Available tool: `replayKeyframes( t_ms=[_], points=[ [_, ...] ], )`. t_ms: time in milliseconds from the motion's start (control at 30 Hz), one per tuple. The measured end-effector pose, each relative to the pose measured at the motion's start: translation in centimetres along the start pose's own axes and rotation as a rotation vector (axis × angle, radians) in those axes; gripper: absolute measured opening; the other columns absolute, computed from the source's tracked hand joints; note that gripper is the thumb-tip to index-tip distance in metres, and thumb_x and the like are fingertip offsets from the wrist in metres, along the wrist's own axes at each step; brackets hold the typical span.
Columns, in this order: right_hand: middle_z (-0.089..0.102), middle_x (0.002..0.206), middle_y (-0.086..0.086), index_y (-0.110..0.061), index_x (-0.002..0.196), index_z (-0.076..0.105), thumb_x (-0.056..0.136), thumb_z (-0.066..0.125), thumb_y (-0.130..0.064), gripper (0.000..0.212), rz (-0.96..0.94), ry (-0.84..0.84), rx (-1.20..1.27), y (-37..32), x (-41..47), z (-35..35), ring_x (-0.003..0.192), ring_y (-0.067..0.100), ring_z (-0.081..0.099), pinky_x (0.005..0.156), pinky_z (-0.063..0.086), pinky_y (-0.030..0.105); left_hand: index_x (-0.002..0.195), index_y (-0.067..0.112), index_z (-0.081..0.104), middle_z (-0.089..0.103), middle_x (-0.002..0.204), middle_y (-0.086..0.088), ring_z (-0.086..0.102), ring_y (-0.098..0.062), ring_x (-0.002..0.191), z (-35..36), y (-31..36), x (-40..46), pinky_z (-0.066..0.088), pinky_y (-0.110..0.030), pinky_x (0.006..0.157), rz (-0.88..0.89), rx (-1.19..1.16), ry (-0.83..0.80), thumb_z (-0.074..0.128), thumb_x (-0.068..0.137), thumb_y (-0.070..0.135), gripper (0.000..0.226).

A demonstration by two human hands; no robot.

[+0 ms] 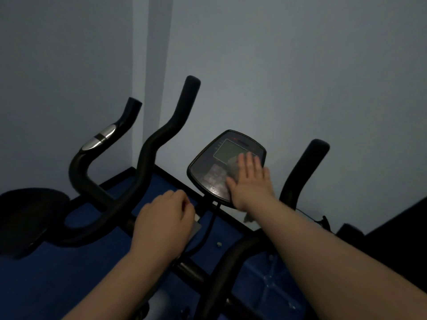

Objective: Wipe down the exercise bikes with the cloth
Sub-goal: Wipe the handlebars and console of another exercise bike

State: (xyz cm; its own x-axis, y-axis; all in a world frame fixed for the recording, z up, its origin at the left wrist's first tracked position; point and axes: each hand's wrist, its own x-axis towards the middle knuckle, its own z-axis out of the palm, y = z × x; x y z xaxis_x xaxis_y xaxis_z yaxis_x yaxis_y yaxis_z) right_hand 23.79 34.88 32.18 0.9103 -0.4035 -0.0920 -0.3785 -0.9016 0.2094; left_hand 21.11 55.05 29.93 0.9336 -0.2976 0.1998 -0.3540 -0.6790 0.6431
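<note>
1. Hands first: the right hand (248, 179) lies flat and spread, fingers straight and together, palm down on the console (227, 166) of the exercise bike (147, 172); its fingertips reach the lower right corner of the grey display screen (227, 152); a pale, thin cloth (233, 168) seems to show under and just beyond the fingers, though the dim light makes its edges hard to tell.
2. Left hand (165, 224) sits lower and nearer the camera than the right, fingers curled loosely inward over the centre of the handlebar (143, 181); what it has hold of, if anything, cannot be told; a small grey-white piece (196, 225) shows just past its knuckles.
3. Console is tilted toward the camera, with rows of buttons under the right palm; a black cable (209, 227) hangs from its lower edge, between the two hands.
4. Beyond the left hand, one handlebar horn rises with a rounded tip; outside the right forearm, the other horn (305, 172) stands up.
5. Farther to the left-hand side, a second bike's handlebar (101, 144) carries silver sensor plates; a black saddle (27, 220) lies at the edge of view.
6. Beneath both arms, blue floor (57, 278); behind everything, a pale wall (277, 65).
</note>
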Motion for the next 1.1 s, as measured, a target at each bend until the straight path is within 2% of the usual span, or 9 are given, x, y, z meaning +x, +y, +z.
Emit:
replayKeyframes(
  t_ms=[167, 267, 333, 367, 433, 467, 600, 900, 1100],
  points=[
    [-0.023, 0.157, 0.009, -0.011, 0.148, -0.020, 0.101, 0.016, -0.044, 0.068, 0.156, 0.189, 0.214, -1.1, 3.7, -0.8, 0.145, 0.026, -0.020, 0.117, -0.012, 0.044, 0.086, 0.022, 0.053, 0.055, 0.085, 0.008, 0.053, -0.014, 0.080, 0.1, 0.1, 0.1, 0.040, -0.031, 0.072, -0.013, -0.001, 0.018, 0.040, 0.097, 0.032, 0.020],
    [-0.016, 0.159, 0.008, -0.014, 0.150, -0.012, 0.102, 0.024, -0.038, 0.065, 0.102, 0.284, 0.239, -2.4, 3.4, 0.2, 0.146, 0.025, -0.015, 0.116, -0.011, 0.044, 0.087, 0.021, 0.055, 0.055, 0.084, 0.008, 0.054, -0.014, 0.081, 0.2, 0.0, 0.1, 0.042, -0.032, 0.074, 0.001, -0.002, 0.014, 0.040, 0.096, 0.032, 0.020],
    [0.003, 0.161, 0.008, -0.013, 0.152, 0.009, 0.101, 0.038, -0.023, 0.059, 0.016, 0.342, 0.312, -2.9, 2.6, 0.4, 0.148, 0.024, 0.000, 0.118, -0.001, 0.040, 0.088, 0.021, 0.054, 0.055, 0.085, 0.008, 0.053, -0.014, 0.081, 0.2, 0.0, 0.0, 0.042, -0.032, 0.074, 0.015, 0.013, 0.008, 0.039, 0.096, 0.032, 0.021],
    [0.021, 0.157, 0.011, -0.011, 0.147, 0.028, 0.097, 0.044, -0.012, 0.053, -0.014, 0.378, 0.393, -3.0, 2.2, 0.1, 0.146, 0.025, 0.015, 0.116, 0.012, 0.036, 0.087, 0.021, 0.054, 0.055, 0.085, 0.007, 0.053, -0.014, 0.081, 0.2, 0.1, 0.0, 0.041, -0.032, 0.074, 0.020, 0.020, 0.012, 0.039, 0.096, 0.032, 0.021],
    [0.055, 0.128, 0.012, -0.008, 0.119, 0.059, 0.089, 0.047, 0.001, 0.034, -0.027, 0.425, 0.528, -3.0, 0.8, -1.3, 0.123, 0.025, 0.049, 0.088, 0.035, 0.023, 0.087, 0.019, 0.056, 0.056, 0.085, 0.006, 0.054, -0.015, 0.080, 0.1, 0.2, -0.1, 0.041, -0.033, 0.073, 0.009, 0.015, 0.026, 0.040, 0.096, 0.030, 0.022],
    [0.061, 0.112, 0.009, -0.007, 0.106, 0.064, 0.088, 0.046, -0.001, 0.026, -0.022, 0.426, 0.566, -2.9, -0.2, -2.0, 0.107, 0.023, 0.056, 0.076, 0.033, 0.022, 0.086, 0.018, 0.057, 0.057, 0.084, 0.005, 0.054, -0.016, 0.079, 0.0, 0.2, -0.2, 0.041, -0.033, 0.072, -0.007, 0.006, 0.034, 0.041, 0.096, 0.029, 0.022],
    [0.067, 0.090, 0.005, -0.014, 0.092, 0.069, 0.088, 0.048, -0.003, 0.024, -0.089, 0.430, 0.730, -2.9, -4.1, -2.5, 0.083, 0.020, 0.059, 0.069, 0.047, 0.029, 0.086, 0.014, 0.062, 0.060, 0.083, 0.002, 0.057, -0.018, 0.077, -0.5, 0.7, -1.0, 0.045, -0.037, 0.073, -0.031, -0.029, 0.119, 0.045, 0.095, 0.022, 0.020],
    [0.071, 0.088, 0.002, -0.015, 0.094, 0.073, 0.089, 0.057, -0.006, 0.018, -0.496, 0.429, 0.938, -0.1, -15.1, -1.4, 0.082, 0.015, 0.063, 0.075, 0.053, 0.033, 0.098, 0.021, 0.064, 0.062, 0.101, 0.001, 0.057, -0.019, 0.095, -0.4, 3.5, -9.7, 0.050, -0.043, 0.082, -0.197, -0.066, 0.240, 0.051, 0.088, 0.022, 0.016],
    [0.071, 0.096, -0.008, -0.022, 0.107, 0.072, 0.088, 0.064, -0.012, 0.023, -0.582, 0.426, 1.040, 5.0, -20.6, 0.2, 0.086, 0.002, 0.061, 0.074, 0.045, 0.008, 0.096, 0.021, 0.063, 0.062, 0.088, 0.006, 0.060, -0.014, 0.084, 0.6, 7.7, -15.3, 0.047, -0.032, 0.071, -0.287, -0.156, 0.303, 0.052, 0.088, 0.017, 0.014]
  ],
)
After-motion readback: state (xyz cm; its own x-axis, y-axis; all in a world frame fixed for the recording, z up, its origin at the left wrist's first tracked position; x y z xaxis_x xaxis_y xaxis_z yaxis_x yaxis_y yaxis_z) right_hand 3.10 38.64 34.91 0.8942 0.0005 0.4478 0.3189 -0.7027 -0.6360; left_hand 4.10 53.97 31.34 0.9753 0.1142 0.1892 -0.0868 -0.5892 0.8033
